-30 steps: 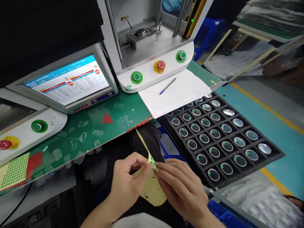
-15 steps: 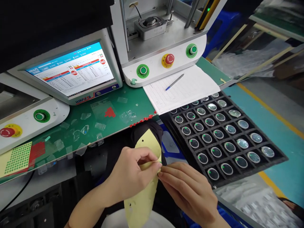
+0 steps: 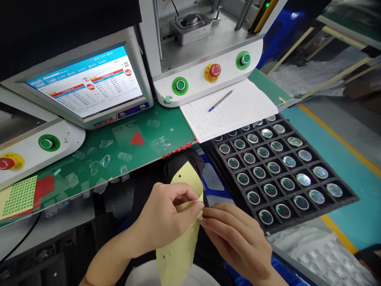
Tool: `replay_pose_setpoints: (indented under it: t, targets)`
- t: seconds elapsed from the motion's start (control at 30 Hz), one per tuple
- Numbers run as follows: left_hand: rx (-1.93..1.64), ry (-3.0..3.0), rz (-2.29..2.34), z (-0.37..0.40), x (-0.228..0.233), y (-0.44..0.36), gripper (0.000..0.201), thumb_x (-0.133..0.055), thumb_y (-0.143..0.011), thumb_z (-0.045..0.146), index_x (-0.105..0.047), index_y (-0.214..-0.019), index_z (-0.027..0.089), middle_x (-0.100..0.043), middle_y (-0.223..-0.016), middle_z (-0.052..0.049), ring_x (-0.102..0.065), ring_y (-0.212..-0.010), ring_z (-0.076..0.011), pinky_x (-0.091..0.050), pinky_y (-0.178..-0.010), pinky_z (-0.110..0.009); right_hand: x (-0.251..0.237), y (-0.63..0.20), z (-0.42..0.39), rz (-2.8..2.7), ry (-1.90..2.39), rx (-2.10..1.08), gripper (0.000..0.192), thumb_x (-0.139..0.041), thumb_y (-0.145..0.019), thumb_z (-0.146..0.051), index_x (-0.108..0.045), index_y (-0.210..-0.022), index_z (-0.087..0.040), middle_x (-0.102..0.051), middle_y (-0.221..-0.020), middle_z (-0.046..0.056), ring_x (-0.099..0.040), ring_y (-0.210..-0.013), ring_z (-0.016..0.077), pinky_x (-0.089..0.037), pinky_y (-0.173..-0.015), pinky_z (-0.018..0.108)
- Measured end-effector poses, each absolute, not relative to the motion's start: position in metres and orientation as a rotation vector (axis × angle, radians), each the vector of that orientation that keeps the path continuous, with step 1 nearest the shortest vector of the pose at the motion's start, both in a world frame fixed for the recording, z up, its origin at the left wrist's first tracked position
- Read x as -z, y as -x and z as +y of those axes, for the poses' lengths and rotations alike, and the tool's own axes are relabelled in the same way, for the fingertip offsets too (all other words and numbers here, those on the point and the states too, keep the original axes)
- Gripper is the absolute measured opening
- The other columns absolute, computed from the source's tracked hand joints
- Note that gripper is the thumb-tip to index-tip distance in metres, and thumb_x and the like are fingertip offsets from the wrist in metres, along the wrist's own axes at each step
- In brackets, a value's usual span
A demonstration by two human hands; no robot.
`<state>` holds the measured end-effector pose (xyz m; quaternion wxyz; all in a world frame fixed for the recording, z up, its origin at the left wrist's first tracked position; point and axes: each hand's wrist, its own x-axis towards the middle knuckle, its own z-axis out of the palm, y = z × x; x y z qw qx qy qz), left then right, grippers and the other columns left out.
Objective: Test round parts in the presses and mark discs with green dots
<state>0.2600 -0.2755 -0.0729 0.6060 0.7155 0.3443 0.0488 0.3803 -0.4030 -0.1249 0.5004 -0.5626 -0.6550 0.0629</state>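
A bent strip of pale yellow backing paper [image 3: 178,254] hangs over my lap, with a small black mark near its top tip. My left hand [image 3: 171,218] pinches it between thumb and fingers, curling the paper at its right edge. Close against that edge is my right hand [image 3: 238,238], its fingers pressed together at the fold; a bit of green shows there. Whatever lies between the right fingertips is too small and hidden to make out. To the right, a black divided tray [image 3: 315,210] holds round dark discs with silver rims, many bearing a green dot.
A sheet of green dot stickers [image 3: 22,198] lies at the table's left. Clear film scraps and red stickers [image 3: 137,139] are scattered on the green table. A pen [image 3: 220,100] rests on printed paper [image 3: 232,119]. Behind stand a monitor [image 3: 89,87] and a press with buttons [image 3: 208,71].
The view has shifted slightly. Both hands keep nearly the same pose at the yellow paper's folded edge, with no other clear change.
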Motion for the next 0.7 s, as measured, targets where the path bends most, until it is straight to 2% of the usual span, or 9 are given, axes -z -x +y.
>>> replay_pose_setpoints:
  t: [0.2,0.4,0.53,0.63,0.7]
  targets:
    - [-0.095,-1.644,0.81,-0.276,0.075,-0.258,0.019,-0.061,-0.081,0.02,-0.058,-0.063,0.016,-0.046,-0.054,0.007,-0.038,-0.052,-0.0065,-0.028,-0.048,-0.019,0.127,-0.379,-0.402,-1.525,1.366,-0.156,0.032,-0.061,-0.081,0.006,-0.058,-0.109,-0.009,-0.071,-0.079,0.01,-0.064,-0.07,0.0153,-0.056,-0.062,0.029]
    - [-0.069,-1.582,0.82,-0.274,0.078,-0.262,0.019,-0.06,-0.083,0.023,-0.058,-0.065,0.016,-0.049,-0.055,0.006,-0.04,-0.052,-0.0072,-0.029,-0.048,-0.018,0.126,-0.382,-0.401,-1.439,1.378,-0.214,0.036,-0.059,-0.08,0.006,-0.055,-0.11,-0.014,-0.072,-0.08,0.008,-0.065,-0.069,0.0151,-0.057,-0.061,0.028]
    - [-0.028,-1.578,0.855,-0.271,0.084,-0.263,0.02,-0.059,-0.083,0.028,-0.058,-0.066,0.017,-0.049,-0.056,0.005,-0.04,-0.053,-0.0082,-0.028,-0.048,-0.019,0.133,-0.384,-0.407,-1.22,1.423,-0.269,0.029,-0.058,-0.081,0.004,-0.059,-0.099,-0.019,-0.073,-0.08,0.004,-0.069,-0.07,0.0142,-0.058,-0.063,0.025]
    - [0.026,-1.555,0.903,-0.268,0.092,-0.258,0.024,-0.058,-0.084,0.033,-0.057,-0.066,0.017,-0.047,-0.055,0.005,-0.038,-0.053,-0.0091,-0.026,-0.048,-0.02,0.157,-0.408,-0.402,-0.903,1.569,-0.355,0.01,-0.06,-0.088,-0.012,-0.061,-0.085,-0.022,-0.072,-0.072,0.0,-0.069,-0.066,0.0134,-0.057,-0.063,0.025]
    - [0.08,-1.54,0.939,-0.267,0.099,-0.255,0.026,-0.057,-0.084,0.037,-0.056,-0.067,0.017,-0.044,-0.055,0.005,-0.035,-0.053,-0.0099,-0.025,-0.049,-0.021,0.183,-0.445,-0.389,-0.755,1.664,-0.391,0.014,-0.06,-0.091,-0.024,-0.06,-0.078,-0.02,-0.067,-0.065,-0.001,-0.065,-0.059,0.0124,-0.055,-0.059,0.024]
